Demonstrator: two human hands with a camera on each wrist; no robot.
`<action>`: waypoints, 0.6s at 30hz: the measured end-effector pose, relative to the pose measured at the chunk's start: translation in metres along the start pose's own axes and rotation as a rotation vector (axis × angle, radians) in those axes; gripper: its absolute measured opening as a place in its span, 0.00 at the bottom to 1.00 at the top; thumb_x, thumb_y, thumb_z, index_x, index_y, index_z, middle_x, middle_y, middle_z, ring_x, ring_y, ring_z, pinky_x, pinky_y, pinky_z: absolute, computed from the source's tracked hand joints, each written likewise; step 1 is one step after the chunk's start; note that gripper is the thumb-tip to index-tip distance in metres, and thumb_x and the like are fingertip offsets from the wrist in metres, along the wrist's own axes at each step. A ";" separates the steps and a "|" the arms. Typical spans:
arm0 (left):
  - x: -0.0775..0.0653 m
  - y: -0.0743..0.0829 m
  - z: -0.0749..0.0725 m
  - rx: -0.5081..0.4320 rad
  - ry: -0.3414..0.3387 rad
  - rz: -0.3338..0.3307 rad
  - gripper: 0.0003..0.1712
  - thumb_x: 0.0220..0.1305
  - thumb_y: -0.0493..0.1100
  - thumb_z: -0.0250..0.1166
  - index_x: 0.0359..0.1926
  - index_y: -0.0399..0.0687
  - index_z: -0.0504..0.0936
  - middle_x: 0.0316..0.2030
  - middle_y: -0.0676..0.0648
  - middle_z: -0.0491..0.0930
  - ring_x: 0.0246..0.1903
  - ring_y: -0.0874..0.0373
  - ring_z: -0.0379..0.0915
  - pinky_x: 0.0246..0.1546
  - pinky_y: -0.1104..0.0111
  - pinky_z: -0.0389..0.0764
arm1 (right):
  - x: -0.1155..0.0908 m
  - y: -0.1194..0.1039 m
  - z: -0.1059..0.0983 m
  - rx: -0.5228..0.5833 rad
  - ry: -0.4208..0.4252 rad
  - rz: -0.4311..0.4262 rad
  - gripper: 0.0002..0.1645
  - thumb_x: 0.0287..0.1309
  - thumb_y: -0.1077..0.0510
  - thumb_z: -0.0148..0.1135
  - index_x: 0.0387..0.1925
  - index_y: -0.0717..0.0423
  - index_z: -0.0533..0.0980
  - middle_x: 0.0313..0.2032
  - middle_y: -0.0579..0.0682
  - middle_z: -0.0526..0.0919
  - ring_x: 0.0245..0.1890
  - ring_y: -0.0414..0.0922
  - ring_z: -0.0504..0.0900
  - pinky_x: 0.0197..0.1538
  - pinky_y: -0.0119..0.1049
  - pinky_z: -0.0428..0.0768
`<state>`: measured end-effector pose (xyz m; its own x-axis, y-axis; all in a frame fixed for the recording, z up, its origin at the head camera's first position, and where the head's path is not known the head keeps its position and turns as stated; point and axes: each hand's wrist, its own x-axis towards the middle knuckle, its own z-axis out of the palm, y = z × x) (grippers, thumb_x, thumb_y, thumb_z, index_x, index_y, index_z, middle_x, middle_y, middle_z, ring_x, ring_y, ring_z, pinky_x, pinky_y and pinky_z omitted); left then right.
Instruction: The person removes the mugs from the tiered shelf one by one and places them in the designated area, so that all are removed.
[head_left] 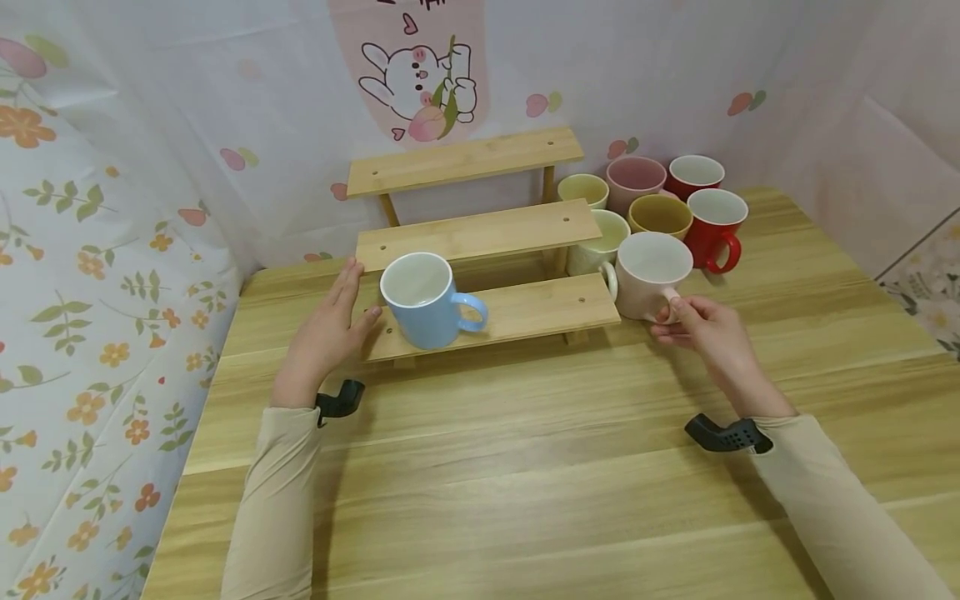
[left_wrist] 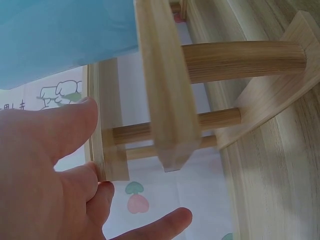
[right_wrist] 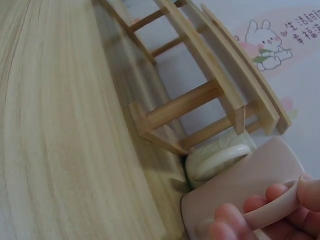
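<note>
My right hand (head_left: 705, 329) pinches the handle of a pale pink mug (head_left: 647, 279), which stands upright at the right end of a three-tier wooden rack (head_left: 517, 308). In the right wrist view, thumb and fingers close round that handle (right_wrist: 272, 210). My left hand (head_left: 326, 333) touches the left end of the rack's middle shelf (head_left: 480, 233), fingers mostly extended. Next to its thumb, a light blue mug (head_left: 429, 308) sits upright on the lowest shelf, handle to the right. The left wrist view shows fingertips (left_wrist: 89, 107) right at the shelf's end, below the blue mug (left_wrist: 65, 40).
Behind the pink mug stand a cream mug (head_left: 600, 250), a yellow cup (head_left: 583, 190), a mustard cup (head_left: 660, 217), a dusty pink cup (head_left: 626, 190) and two red mugs (head_left: 708, 237) with white insides. Patterned cloth (head_left: 262, 100) hangs behind the wooden table (head_left: 480, 483).
</note>
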<state>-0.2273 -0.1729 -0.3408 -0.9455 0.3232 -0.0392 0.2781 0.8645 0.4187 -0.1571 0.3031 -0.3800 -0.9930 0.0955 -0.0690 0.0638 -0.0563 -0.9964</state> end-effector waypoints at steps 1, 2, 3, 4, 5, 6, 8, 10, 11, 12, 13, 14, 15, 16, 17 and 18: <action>0.000 0.000 0.000 0.002 0.001 0.000 0.42 0.73 0.56 0.47 0.76 0.46 0.36 0.76 0.49 0.30 0.73 0.41 0.43 0.67 0.43 0.55 | 0.000 -0.001 0.000 -0.015 0.006 0.010 0.11 0.67 0.56 0.55 0.31 0.56 0.78 0.26 0.43 0.84 0.27 0.36 0.86 0.33 0.28 0.84; 0.000 0.000 0.000 0.001 0.000 0.001 0.42 0.73 0.56 0.47 0.76 0.46 0.36 0.76 0.49 0.30 0.73 0.41 0.43 0.67 0.43 0.55 | 0.000 -0.002 -0.001 -0.032 0.013 0.022 0.11 0.67 0.55 0.55 0.32 0.57 0.78 0.26 0.42 0.84 0.27 0.36 0.86 0.32 0.28 0.84; 0.000 0.000 0.000 0.002 -0.001 0.000 0.42 0.73 0.56 0.47 0.76 0.46 0.36 0.76 0.49 0.30 0.73 0.41 0.43 0.67 0.43 0.55 | 0.000 -0.003 -0.001 -0.052 0.020 0.036 0.11 0.67 0.55 0.55 0.34 0.58 0.77 0.26 0.41 0.84 0.26 0.35 0.85 0.32 0.28 0.84; 0.000 0.001 -0.001 0.001 -0.002 -0.001 0.42 0.73 0.56 0.47 0.76 0.46 0.36 0.76 0.50 0.30 0.73 0.41 0.44 0.67 0.43 0.55 | 0.000 -0.004 -0.001 -0.073 0.028 0.050 0.13 0.67 0.54 0.54 0.36 0.61 0.76 0.26 0.40 0.84 0.26 0.35 0.85 0.32 0.29 0.84; 0.000 0.001 -0.001 0.000 -0.003 -0.002 0.42 0.73 0.56 0.47 0.76 0.46 0.36 0.76 0.50 0.30 0.73 0.41 0.43 0.67 0.43 0.55 | 0.000 -0.005 -0.001 -0.101 0.034 0.061 0.15 0.67 0.53 0.54 0.39 0.64 0.75 0.26 0.39 0.84 0.26 0.35 0.85 0.31 0.29 0.84; 0.000 0.001 -0.001 -0.001 -0.005 -0.004 0.42 0.73 0.56 0.47 0.76 0.46 0.36 0.76 0.50 0.29 0.73 0.41 0.43 0.67 0.43 0.55 | 0.000 -0.006 -0.001 -0.128 0.040 0.072 0.18 0.67 0.52 0.54 0.42 0.67 0.74 0.27 0.38 0.83 0.26 0.34 0.85 0.32 0.29 0.84; -0.001 0.001 -0.001 -0.004 -0.006 -0.009 0.42 0.73 0.56 0.47 0.76 0.47 0.36 0.76 0.51 0.29 0.73 0.42 0.43 0.68 0.44 0.55 | 0.000 -0.007 -0.001 -0.202 0.061 0.077 0.23 0.67 0.52 0.53 0.46 0.72 0.70 0.27 0.37 0.82 0.26 0.33 0.84 0.32 0.28 0.84; -0.001 0.001 -0.001 -0.003 -0.005 -0.012 0.42 0.73 0.56 0.47 0.76 0.47 0.36 0.76 0.51 0.29 0.73 0.42 0.43 0.68 0.44 0.55 | 0.000 -0.007 0.000 -0.286 0.089 0.058 0.24 0.68 0.52 0.53 0.47 0.74 0.69 0.27 0.35 0.80 0.25 0.32 0.84 0.32 0.27 0.83; -0.001 0.001 0.000 -0.003 -0.005 -0.013 0.43 0.73 0.56 0.47 0.76 0.47 0.36 0.76 0.51 0.29 0.73 0.42 0.43 0.68 0.44 0.55 | 0.001 -0.007 0.000 -0.332 0.107 0.043 0.25 0.67 0.52 0.54 0.47 0.74 0.69 0.27 0.35 0.79 0.25 0.31 0.83 0.32 0.26 0.83; -0.001 0.001 0.000 -0.003 -0.005 -0.014 0.43 0.73 0.56 0.47 0.76 0.47 0.36 0.76 0.51 0.29 0.73 0.42 0.43 0.68 0.44 0.55 | 0.000 -0.007 0.000 -0.376 0.126 0.026 0.24 0.67 0.52 0.54 0.46 0.74 0.70 0.27 0.35 0.78 0.24 0.31 0.83 0.32 0.25 0.83; -0.001 0.001 0.000 -0.003 -0.005 -0.014 0.43 0.73 0.56 0.47 0.76 0.47 0.35 0.76 0.51 0.29 0.73 0.42 0.43 0.68 0.44 0.55 | 0.000 -0.007 0.001 -0.424 0.144 0.010 0.24 0.67 0.52 0.54 0.46 0.74 0.70 0.27 0.36 0.77 0.24 0.30 0.82 0.31 0.25 0.83; -0.001 0.001 0.000 -0.003 -0.004 -0.013 0.43 0.73 0.56 0.47 0.76 0.47 0.35 0.76 0.51 0.29 0.73 0.42 0.43 0.68 0.43 0.55 | 0.000 -0.007 0.001 -0.474 0.160 -0.008 0.23 0.67 0.52 0.54 0.45 0.74 0.71 0.28 0.40 0.77 0.23 0.28 0.82 0.31 0.24 0.82; -0.001 0.001 0.000 -0.004 -0.003 -0.012 0.43 0.73 0.56 0.47 0.76 0.47 0.35 0.76 0.50 0.29 0.73 0.41 0.43 0.67 0.43 0.55 | 0.000 -0.007 0.001 -0.526 0.168 -0.026 0.23 0.67 0.52 0.55 0.44 0.73 0.72 0.29 0.43 0.78 0.22 0.27 0.81 0.30 0.23 0.82; -0.001 0.001 0.000 -0.005 -0.003 -0.012 0.43 0.73 0.56 0.47 0.76 0.47 0.35 0.76 0.50 0.29 0.73 0.41 0.43 0.67 0.43 0.55 | 0.000 -0.007 0.001 -0.572 0.178 -0.043 0.23 0.67 0.52 0.55 0.44 0.73 0.72 0.30 0.48 0.79 0.21 0.25 0.80 0.29 0.23 0.81; -0.001 0.002 0.000 -0.006 -0.003 -0.010 0.43 0.73 0.55 0.48 0.76 0.46 0.35 0.76 0.50 0.29 0.73 0.41 0.43 0.67 0.43 0.55 | 0.000 -0.007 0.002 -0.618 0.190 -0.057 0.23 0.66 0.51 0.55 0.44 0.72 0.72 0.31 0.53 0.79 0.20 0.24 0.79 0.28 0.21 0.81; -0.001 0.002 0.000 -0.007 -0.002 -0.009 0.43 0.73 0.55 0.48 0.76 0.46 0.35 0.76 0.50 0.29 0.73 0.41 0.43 0.67 0.43 0.55 | -0.001 -0.008 0.002 -0.662 0.204 -0.071 0.22 0.66 0.51 0.56 0.43 0.71 0.72 0.32 0.57 0.79 0.20 0.23 0.78 0.27 0.21 0.80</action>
<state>-0.2262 -0.1720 -0.3398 -0.9475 0.3165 -0.0451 0.2686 0.8648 0.4243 -0.1566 0.3014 -0.3716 -0.9628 0.2648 0.0536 0.1111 0.5689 -0.8149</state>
